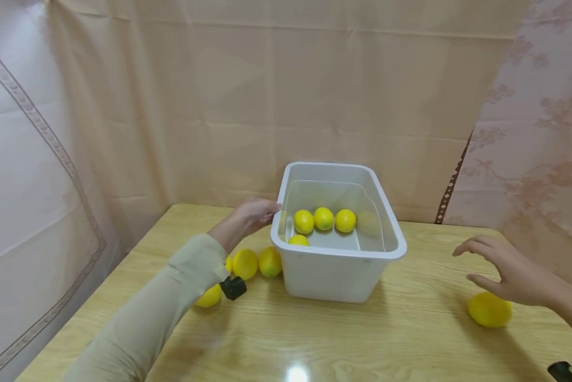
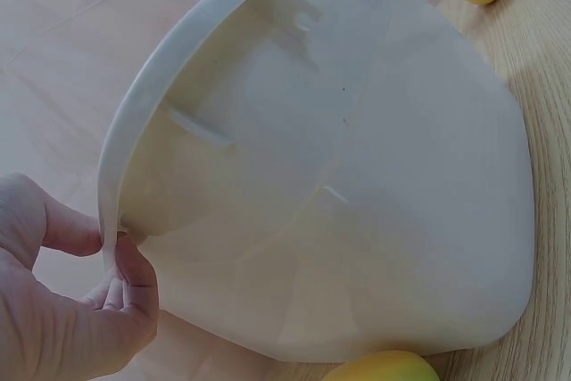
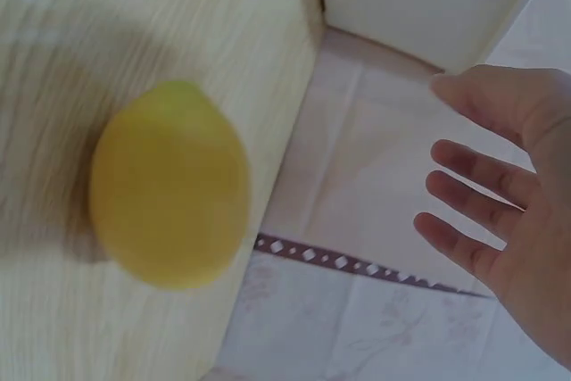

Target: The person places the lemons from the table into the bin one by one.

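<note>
The left hand pinches the left rim of a white bin; in the left wrist view its thumb and fingers clasp the rim. Several yellow lemons lie inside the bin. At the right, the right hand hovers with spread, slightly bent fingers and holds nothing. Just below it a single lemon rests on the table. The right wrist view shows that lemon apart from the hand.
More lemons lie on the wooden table left of the bin, partly hidden by the left forearm. A beige cloth hangs behind the table, with patterned cloths on both sides.
</note>
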The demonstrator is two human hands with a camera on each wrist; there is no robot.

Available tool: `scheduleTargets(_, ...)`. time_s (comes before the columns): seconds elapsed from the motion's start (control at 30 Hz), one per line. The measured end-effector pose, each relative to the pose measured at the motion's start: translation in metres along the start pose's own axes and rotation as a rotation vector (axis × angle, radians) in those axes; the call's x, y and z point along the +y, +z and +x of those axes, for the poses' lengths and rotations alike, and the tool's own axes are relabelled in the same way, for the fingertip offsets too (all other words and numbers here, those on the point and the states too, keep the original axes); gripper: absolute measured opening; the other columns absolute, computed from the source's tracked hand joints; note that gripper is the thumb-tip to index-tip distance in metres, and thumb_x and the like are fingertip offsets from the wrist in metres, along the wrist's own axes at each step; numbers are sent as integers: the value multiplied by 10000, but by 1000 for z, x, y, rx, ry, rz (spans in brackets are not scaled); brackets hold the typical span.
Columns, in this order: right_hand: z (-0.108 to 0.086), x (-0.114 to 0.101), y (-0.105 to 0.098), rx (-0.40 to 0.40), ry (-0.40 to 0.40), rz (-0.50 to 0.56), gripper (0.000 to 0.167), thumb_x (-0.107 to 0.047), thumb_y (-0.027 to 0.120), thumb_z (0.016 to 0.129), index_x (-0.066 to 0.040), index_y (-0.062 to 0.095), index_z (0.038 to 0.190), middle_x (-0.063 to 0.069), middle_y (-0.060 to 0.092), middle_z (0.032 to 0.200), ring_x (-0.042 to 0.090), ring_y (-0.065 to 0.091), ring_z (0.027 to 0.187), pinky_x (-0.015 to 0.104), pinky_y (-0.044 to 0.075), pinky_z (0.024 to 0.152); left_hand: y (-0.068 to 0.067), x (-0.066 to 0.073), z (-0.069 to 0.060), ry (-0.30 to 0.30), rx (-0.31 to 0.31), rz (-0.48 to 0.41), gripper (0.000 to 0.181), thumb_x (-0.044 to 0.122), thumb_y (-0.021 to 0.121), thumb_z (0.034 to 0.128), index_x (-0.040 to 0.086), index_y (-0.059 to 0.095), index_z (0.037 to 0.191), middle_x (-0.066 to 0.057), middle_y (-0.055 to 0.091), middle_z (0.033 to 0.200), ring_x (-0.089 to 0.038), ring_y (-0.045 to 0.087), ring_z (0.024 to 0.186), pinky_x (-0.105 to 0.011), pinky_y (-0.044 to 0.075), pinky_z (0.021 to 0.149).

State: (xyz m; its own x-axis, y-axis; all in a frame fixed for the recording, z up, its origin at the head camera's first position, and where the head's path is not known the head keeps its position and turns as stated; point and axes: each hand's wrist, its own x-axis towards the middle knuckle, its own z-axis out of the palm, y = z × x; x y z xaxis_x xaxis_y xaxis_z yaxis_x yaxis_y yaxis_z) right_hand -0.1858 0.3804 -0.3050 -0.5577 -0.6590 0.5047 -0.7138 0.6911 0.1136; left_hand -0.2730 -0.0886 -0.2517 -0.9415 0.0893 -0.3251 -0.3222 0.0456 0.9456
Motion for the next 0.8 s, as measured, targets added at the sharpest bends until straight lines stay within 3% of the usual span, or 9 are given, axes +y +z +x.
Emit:
scheduleTargets(0.27,-26,8,-2,-85,27,-67,711,-50,911,399,-237,612,1016,-100,602,996,-50,480,960,-2,334,809,1,0,0,-3,2,15,381,49,539,954,-95,502,1305,-113,562,1183,-162,552,1006,-301,438,1093)
scheduleTargets(0.47,-40,9,4,-97,11,-44,725,-33,909,377,-266,605,992,-112,586,974,-45,493,936,-30,312,807,1,0,0,-5,-7,22,383,57,538,957,-92,502,1308,-121,564,1215,-140,557,951,-299,437,1094)
scheduleTargets(0.67,-56,8,8,-217,72,-15,697,-73,908,403,-275,596,993,-90,576,989,-88,459,958,-12,324,764,0,0,1,-8,-10,20,386,60,539,958,-89,498,1312,-139,560,1263,-147,561,980,-298,437,1094)
scheduleTargets(0.8,-64,11,14,-218,49,21,724,-67,910,373,-254,599,1000,-96,568,989,-106,446,979,-52,275,801,-1,0,0,-6,-6,18,387,60,538,958,-93,499,1311,-111,583,1160,-120,566,916,-294,440,1090)
